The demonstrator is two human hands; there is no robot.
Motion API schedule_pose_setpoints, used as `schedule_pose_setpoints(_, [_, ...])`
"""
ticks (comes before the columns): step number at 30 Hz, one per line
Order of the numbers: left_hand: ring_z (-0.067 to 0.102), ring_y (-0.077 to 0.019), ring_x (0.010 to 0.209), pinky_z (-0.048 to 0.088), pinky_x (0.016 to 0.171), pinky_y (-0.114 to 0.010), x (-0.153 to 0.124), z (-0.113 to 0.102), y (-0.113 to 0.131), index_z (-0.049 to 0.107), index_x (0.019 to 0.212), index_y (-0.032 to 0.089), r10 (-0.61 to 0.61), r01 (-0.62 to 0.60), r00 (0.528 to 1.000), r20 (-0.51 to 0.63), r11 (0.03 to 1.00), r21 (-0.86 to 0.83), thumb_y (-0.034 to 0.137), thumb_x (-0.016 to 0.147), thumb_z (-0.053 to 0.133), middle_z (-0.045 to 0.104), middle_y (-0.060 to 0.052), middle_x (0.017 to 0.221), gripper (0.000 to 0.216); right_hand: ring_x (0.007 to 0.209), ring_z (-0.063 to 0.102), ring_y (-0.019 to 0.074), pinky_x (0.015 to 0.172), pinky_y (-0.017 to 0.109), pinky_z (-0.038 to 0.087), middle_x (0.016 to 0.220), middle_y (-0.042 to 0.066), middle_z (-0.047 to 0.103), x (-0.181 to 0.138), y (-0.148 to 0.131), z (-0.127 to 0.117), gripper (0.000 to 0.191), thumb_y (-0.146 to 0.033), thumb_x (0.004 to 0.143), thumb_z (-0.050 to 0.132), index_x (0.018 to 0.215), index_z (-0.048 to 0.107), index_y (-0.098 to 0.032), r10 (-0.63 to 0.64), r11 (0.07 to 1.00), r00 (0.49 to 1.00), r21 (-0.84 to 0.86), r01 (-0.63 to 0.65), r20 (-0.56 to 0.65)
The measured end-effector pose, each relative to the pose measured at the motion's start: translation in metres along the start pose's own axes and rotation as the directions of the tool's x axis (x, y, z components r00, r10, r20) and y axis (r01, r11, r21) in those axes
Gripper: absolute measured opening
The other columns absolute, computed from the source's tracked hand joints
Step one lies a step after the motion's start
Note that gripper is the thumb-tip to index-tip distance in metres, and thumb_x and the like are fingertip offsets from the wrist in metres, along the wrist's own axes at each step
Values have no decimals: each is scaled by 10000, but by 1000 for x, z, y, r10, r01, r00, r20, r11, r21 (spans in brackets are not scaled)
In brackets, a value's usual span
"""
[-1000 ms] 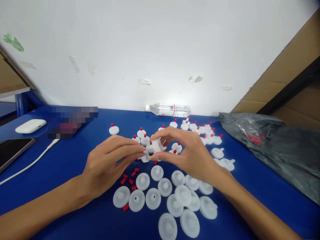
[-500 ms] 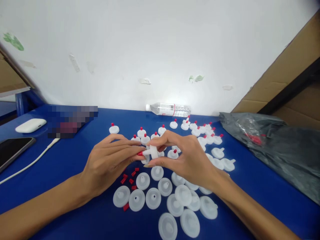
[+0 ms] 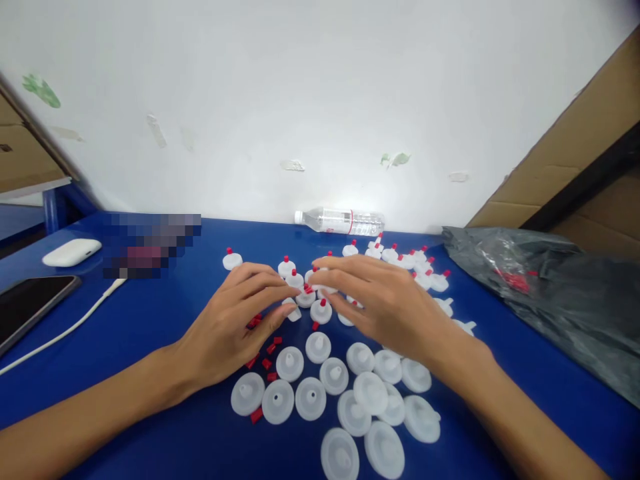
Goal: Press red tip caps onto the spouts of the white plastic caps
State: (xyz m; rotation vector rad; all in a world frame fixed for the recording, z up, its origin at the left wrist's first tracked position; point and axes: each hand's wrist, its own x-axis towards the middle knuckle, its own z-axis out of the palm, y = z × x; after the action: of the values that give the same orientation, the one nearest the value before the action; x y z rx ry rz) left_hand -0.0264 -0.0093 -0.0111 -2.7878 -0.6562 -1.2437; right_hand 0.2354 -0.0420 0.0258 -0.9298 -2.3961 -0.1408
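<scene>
My left hand [image 3: 233, 323] hovers low over the blue table [image 3: 150, 320] with its fingers stretched out, holding nothing. Its fingertips lie beside a few loose red caps [image 3: 265, 363]. My right hand [image 3: 387, 303] is spread flat with nothing in it, above a cluster of white discs fitted with red caps [image 3: 295, 279]. One red-capped disc [image 3: 321, 311] stands on the table between the two hands. In front of my hands lie several uncapped white discs [image 3: 310, 398].
More capped discs [image 3: 425, 267] lie at the back right, near a clear water bottle [image 3: 343, 221] on its side by the wall. A dark plastic bag [image 3: 555, 293] lies at the right. At the left are a phone [image 3: 27, 303], a white cable [image 3: 65, 327] and a white case [image 3: 71, 251].
The white disc that my hands held with a red cap now stands on the table. Both hands have let go and spread out flat.
</scene>
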Motion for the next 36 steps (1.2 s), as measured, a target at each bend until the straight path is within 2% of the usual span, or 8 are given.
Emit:
schedule_pose_setpoints(2, [671, -229, 1104, 548, 1022, -419, -1, -1, -1, 699, 1233, 229, -10, 10, 999, 33, 1000, -2, 151, 1026, 673, 768, -49, 1126, 222, 1170, 748, 264, 923, 407, 614, 1343, 85, 764, -1, 9, -4, 211, -135, 1058, 560, 1196, 688, -230, 91, 993, 996, -74, -93, -22])
schedule_pose_setpoints(6, [636, -253, 1147, 538, 1024, -473, -4, 0, -5, 694, 1253, 242, -18, 18, 994, 104, 1000, 2, 193, 1031, 676, 733, -71, 1197, 228, 893, 761, 244, 763, 391, 579, 1162, 78, 812, -3, 24, -11, 73, -247, 1050, 624, 1076, 690, -229, 273, 950, 961, -147, -276, -40])
schedule_pose_setpoints(11, [654, -257, 1118, 575, 955, -476, -9, 7, -13, 710, 1244, 251, -78, 75, 981, 179, 997, 22, 212, 1082, 590, 745, -72, 1182, 205, 972, 713, 263, 760, 374, 522, 1131, 97, 782, -5, 37, -15, 117, -321, 1036, 689, 1037, 728, -211, 331, 922, 944, -214, -323, 4])
schedule_pose_setpoints(15, [709, -224, 1031, 616, 883, -396, -11, 9, -17, 735, 1182, 260, -105, 103, 984, 142, 994, 19, 209, 1096, 541, 759, -60, 1141, 219, 917, 700, 258, 708, 359, 473, 1036, 92, 775, -7, 45, -10, 156, -335, 1033, 699, 1048, 773, -199, 382, 894, 922, -277, -351, 66])
schedule_pose_setpoints(20, [740, -193, 976, 635, 874, -326, -7, 6, -13, 732, 1153, 253, -70, 74, 996, 53, 994, -78, 207, 1068, 629, 795, -31, 1071, 141, 825, 704, 261, 692, 365, 436, 883, 70, 780, -9, 51, -2, 149, -319, 1021, 717, 984, 796, -198, 399, 887, 912, -293, -358, 94])
schedule_pose_setpoints(26, [747, -176, 901, 645, 796, -286, -4, 3, -12, 741, 1104, 251, -88, 95, 992, 89, 993, -69, 190, 1047, 660, 815, -1, 1009, 116, 888, 722, 259, 756, 378, 477, 1033, 83, 804, -8, 47, -7, 231, -320, 1083, 602, 1200, 758, -196, 391, 893, 920, -255, -371, 30])
schedule_pose_setpoints(31, [774, -204, 969, 660, 849, -317, -9, 6, -18, 742, 1193, 286, -102, 103, 989, 106, 995, -4, 220, 1078, 577, 819, -11, 1115, 212, 850, 701, 236, 832, 402, 486, 930, 63, 794, -5, 42, -10, 245, -298, 1097, 554, 1046, 777, -210, 315, 933, 948, -198, -299, 50])
schedule_pose_setpoints(36, [726, -204, 982, 631, 833, -326, -5, 3, -12, 729, 1203, 247, -120, 121, 988, 97, 993, -6, 177, 1071, 566, 784, -39, 1098, 221, 858, 688, 225, 828, 399, 487, 928, 53, 789, -3, 30, -9, 242, -336, 1091, 591, 1044, 795, -213, 254, 966, 961, -76, -247, 109])
